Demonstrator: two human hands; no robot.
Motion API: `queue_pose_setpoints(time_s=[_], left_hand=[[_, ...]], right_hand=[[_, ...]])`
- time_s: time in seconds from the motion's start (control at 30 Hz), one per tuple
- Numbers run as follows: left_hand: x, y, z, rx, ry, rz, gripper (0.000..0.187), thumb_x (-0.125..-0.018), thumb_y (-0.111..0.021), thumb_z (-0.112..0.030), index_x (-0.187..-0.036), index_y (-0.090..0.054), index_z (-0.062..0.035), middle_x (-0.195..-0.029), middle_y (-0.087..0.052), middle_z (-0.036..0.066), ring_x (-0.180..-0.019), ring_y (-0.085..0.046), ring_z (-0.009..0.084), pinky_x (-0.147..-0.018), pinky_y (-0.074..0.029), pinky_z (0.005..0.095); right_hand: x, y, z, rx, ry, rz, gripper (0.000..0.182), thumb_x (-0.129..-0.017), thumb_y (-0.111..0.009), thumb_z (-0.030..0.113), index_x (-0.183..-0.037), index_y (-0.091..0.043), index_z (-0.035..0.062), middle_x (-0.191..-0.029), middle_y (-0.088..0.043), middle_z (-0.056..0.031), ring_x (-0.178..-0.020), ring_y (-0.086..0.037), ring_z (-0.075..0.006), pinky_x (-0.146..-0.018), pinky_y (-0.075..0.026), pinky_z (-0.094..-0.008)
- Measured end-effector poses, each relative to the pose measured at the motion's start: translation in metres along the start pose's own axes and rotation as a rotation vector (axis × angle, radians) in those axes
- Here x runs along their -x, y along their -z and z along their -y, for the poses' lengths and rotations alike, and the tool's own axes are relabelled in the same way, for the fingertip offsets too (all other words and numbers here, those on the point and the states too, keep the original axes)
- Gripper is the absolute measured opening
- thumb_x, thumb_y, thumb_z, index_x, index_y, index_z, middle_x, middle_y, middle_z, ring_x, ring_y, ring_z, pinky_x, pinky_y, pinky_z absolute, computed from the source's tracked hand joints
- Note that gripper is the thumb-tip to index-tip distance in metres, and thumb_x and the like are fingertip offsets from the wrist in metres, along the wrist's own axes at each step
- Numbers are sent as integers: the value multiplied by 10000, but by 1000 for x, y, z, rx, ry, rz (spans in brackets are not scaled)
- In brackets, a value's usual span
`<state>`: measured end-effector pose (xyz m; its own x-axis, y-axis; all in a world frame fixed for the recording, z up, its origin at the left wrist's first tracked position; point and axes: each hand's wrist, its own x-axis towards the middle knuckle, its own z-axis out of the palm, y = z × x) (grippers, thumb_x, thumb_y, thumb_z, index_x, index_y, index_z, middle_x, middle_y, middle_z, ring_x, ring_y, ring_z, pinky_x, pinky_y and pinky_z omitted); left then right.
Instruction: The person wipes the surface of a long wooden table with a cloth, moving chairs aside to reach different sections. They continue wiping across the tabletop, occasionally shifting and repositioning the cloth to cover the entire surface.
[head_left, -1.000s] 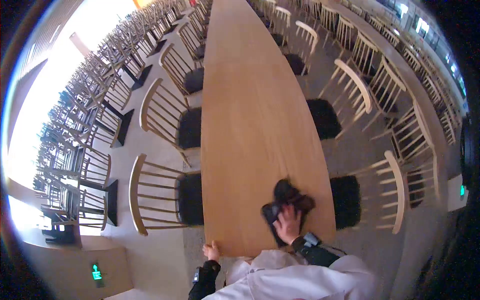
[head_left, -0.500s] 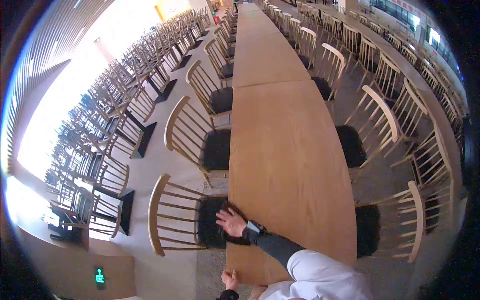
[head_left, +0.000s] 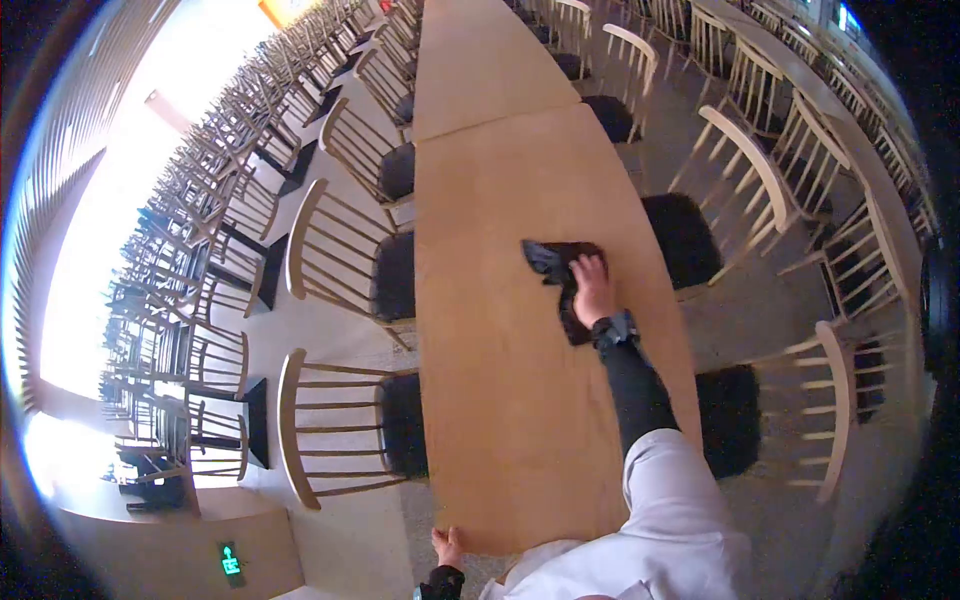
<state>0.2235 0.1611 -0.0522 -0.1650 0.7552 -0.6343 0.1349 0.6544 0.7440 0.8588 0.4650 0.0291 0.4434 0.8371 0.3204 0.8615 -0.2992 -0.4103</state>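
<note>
Dark crumpled cloth point(head_left: 573, 262) flat on long light-wood table point(head_left: 520, 330), toward its right edge. Right hand point(head_left: 594, 290) on top, fingers spread over it, pressing; can't tell if they grip. Left hand point(head_left: 447, 546) at table's near left corner, fingers bent on the edge, no cloth there. Pale spindle-back chairs with black seats point(head_left: 403, 425) both sides.

Seen in pale wood across the tabletop point(head_left: 510, 400), smooth and largely matt, with faint grain. Shown in the same light wood, with a soft sheen, along the curved chair back point(head_left: 292, 430), and in matt black on the seat point(head_left: 403, 425). Bunched in soft, dark fabric at the cloth point(head_left: 587, 262), slightly glossy along the folds. Clad in matt white fabric at the shirt point(head_left: 680, 540) and dark, dull knit-like fabric at the sleeve point(head_left: 640, 395).
</note>
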Motion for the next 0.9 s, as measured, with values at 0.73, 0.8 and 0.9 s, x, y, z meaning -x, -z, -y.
queue_pose_setpoints(time_s=[0.73,0.8,0.9], left_hand=[[-3,-11,-37,-581,-261,24,706,-876,-678,-358,-1368,-370,44,-1306,-425,298,-1226,-400,420,-1071,-330,492],[-22,-6,-19,-490,-282,91,758,-861,-701,-357,-1406,-344,29,-1304,-424,297,-1230,-398,423,-1066,-336,496],[-62,-6,21,-333,-273,82,799,-833,-731,-366,-1415,-335,12,-1301,-420,293,-1229,-400,421,-1060,-340,505]], right_hand=[[385,151,76,233,-292,40,590,-792,-586,21,-1368,-508,121,-1471,-400,-193,-1388,-341,-390,-1116,-291,-569],[424,144,106,181,-267,33,585,-780,-581,5,-1352,-518,111,-1454,-410,-208,-1379,-345,-411,-1112,-291,-574],[465,143,142,99,-253,25,538,-785,-565,14,-1313,-551,113,-1437,-424,-214,-1361,-359,-424,-1104,-298,-577]])
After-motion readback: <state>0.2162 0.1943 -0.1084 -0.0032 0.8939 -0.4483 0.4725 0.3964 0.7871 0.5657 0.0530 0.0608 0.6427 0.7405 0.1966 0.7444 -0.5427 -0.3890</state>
